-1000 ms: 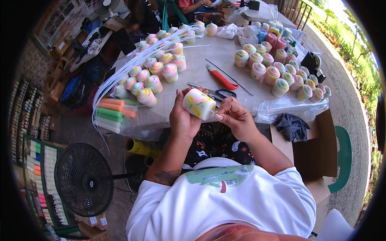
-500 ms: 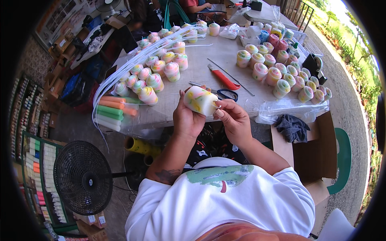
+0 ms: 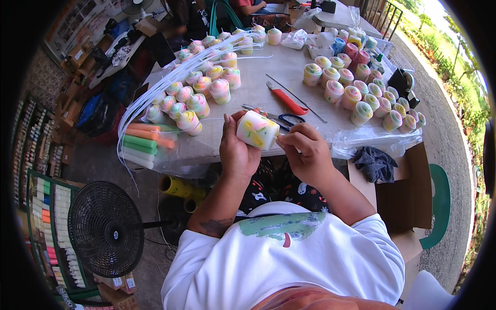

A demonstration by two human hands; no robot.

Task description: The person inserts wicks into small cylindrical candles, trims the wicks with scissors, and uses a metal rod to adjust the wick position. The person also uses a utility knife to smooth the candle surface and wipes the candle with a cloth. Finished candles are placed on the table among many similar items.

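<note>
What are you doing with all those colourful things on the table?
A person sits at a table and holds one short, fat candle with swirly colours. The left hand grips it on its side, and the right hand works at its end. Many more swirly candles stand in groups on the table. Blue-handled scissors, a red-handled knife and long white wicks lie nearby.

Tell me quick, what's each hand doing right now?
Left hand: closed around the multicoloured candle, holding it.
Right hand: fingers curled at the candle's end; grip unclear.
</note>
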